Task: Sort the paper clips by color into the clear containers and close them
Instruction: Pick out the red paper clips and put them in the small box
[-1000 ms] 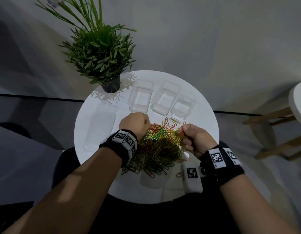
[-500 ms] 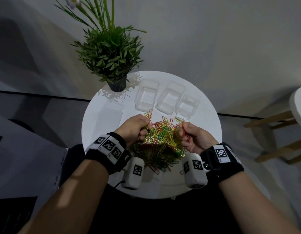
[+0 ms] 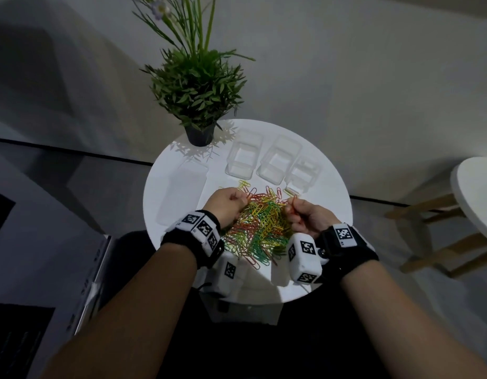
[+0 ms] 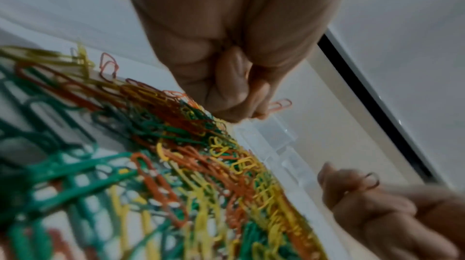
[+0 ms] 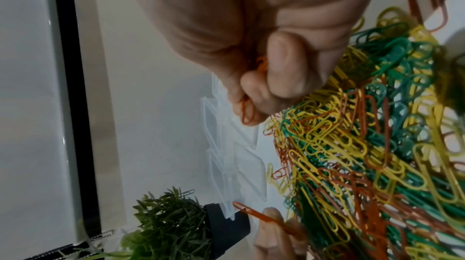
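Both hands are collecting one color: the left hand (image 3: 228, 204) and the right hand (image 3: 308, 216) have fingers clamped on orange clips (image 4: 279, 105), above the mixed pile (image 3: 260, 228) on the bench (image 3: 330, 203), near the open clear containers (image 3: 279, 160).

I sit at a round white surface (image 3: 165, 203) that catches bright light, so the leaves of the potted plant (image 3: 197, 88) at its far edge throw sharp shadows onto it. The plant stands in a dark pot (image 3: 200, 135), with long green stalks reaching up past the bushy leaves. Behind it a pale wall (image 3: 346, 64) rises, crossed by broad soft shadows on my left. A thin dark strip (image 3: 72, 153) runs along its foot where the grey floor (image 3: 45, 187) begins. To my right stands a second white round table (image 3: 480, 192) on light wooden legs (image 3: 428, 212).
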The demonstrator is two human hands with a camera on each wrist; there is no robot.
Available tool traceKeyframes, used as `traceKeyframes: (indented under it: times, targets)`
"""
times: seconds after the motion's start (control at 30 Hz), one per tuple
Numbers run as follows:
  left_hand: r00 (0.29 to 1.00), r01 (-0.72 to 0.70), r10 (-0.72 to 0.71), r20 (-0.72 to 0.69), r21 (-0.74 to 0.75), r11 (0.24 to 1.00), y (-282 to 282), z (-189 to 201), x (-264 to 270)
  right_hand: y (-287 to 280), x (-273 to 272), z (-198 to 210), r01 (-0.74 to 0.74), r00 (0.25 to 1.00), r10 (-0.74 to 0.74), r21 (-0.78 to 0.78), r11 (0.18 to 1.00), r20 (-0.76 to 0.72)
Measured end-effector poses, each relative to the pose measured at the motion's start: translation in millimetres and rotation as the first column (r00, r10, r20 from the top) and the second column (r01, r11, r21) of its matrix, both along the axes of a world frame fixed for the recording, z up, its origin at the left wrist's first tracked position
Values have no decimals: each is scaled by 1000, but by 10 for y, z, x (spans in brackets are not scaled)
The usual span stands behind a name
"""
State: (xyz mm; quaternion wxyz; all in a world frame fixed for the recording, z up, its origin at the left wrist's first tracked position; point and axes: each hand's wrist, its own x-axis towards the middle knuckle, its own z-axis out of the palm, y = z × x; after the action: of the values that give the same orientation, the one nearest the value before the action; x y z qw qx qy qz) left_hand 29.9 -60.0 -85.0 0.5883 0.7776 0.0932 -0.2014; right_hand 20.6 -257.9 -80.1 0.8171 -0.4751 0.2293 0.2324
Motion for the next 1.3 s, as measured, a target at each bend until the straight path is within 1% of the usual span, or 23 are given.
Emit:
traceKeyframes:
  times: [0.07, 0.13, 0.2, 0.27, 0.33, 0.4, 0.5, 0.6, 0.63, 0.7, 0.77, 0.8, 0.83, 0.87, 0.9, 0.93, 0.97, 1.0, 1.03, 1.07, 1.1, 1.2, 1.3]
  targets:
    - [995, -31, 21, 97, 106, 994, -11, -7, 12, 4, -7, 12, 34, 999, -34, -19, 999, -11]
    - [989, -60, 41, 143, 134, 989, -1, -7, 12, -53, -27, 37, 40, 999, -40, 0, 999, -24]
    - [985, -76, 56, 161, 124, 989, 21, -1, 1, -148, -50, 56, 53, 996, -50, 43, 998, -77]
    - [983, -86, 68, 171, 100, 991, 45, -7, -5, -242, -86, 43, 103, 988, -92, 93, 990, -121]
    - [984, -94, 80, 161, 81, 992, 65, -29, -15, -318, -144, -20, 168, 978, -149, 130, 977, -145]
    - [986, -97, 89, 143, 50, 994, 68, -65, -28, -354, -199, -72, 199, 970, -170, 166, 966, -173]
    - [984, -114, 107, 142, 36, 993, 52, -71, -20, -355, -247, -73, 191, 971, -155, 199, 961, -184]
    - [974, -190, 185, 129, 29, 981, 29, -32, 8, -442, -275, -13, 204, 971, -169, 216, 955, -169]
    - [972, -212, 211, 100, 2, 977, 16, -23, 11, -479, -275, 2, 216, 969, -184, 204, 955, -164]
    - [968, -245, 249, 21, -101, 964, -37, -12, -18, -541, -262, -5, 259, 960, -234, 164, 952, -156]
    - [973, -230, 229, -24, -174, 957, -107, -15, -73, -537, -253, 1, 275, 956, -258, 127, 953, -138]
    - [979, -204, 205, -13, -177, 963, -129, -34, -96, -520, -251, 37, 233, 968, -226, 55, 971, -106]
    - [983, -178, 182, 6, -176, 968, -152, -41, -117, -489, -253, 102, 142, 989, -145, -88, 986, -32]
    - [986, -161, 168, 22, -176, 971, -159, -53, -133, -460, -265, 167, 9, 998, 13, -320, 947, 65]
    - [987, -149, 157, 32, -179, 973, -164, -60, -143, -430, -287, 224, -132, 956, 262, -603, 786, 131]
    - [988, -138, 148, 39, -183, 973, -164, -64, -151, -406, -315, 266, -219, 843, 530, -846, 486, 87]
    - [990, -126, 136, 42, -190, 974, -162, -56, -162, -384, -336, 291, -228, 704, 707, -962, 148, -58]
    - [991, -113, 124, 49, -196, 974, -159, -41, -177, -368, -364, 304, -218, 599, 767, -969, -119, -229]
    - [992, -99, 113, 58, -200, 975, -157, -23, -191, -359, -399, 296, -219, 535, 770, -938, -269, -346]
    - [993, -84, 100, 66, -203, 976, -149, 0, -203, -351, -431, 278, -231, 494, 766, -912, -340, -411]
    - [994, -70, 86, 68, -204, 976, -139, 25, -215, -345, -455, 234, -241, 468, 769, -900, -363, -436]
    - [999, -41, 47, 24, -224, 974, -99, 70, -266, -272, -471, 149, -252, 423, 783, -889, -382, -457]
    - [993, -97, 75, -90, -261, 961, -90, 116, -325, -211, -431, 95, -244, 388, 790, -880, -408, -474]
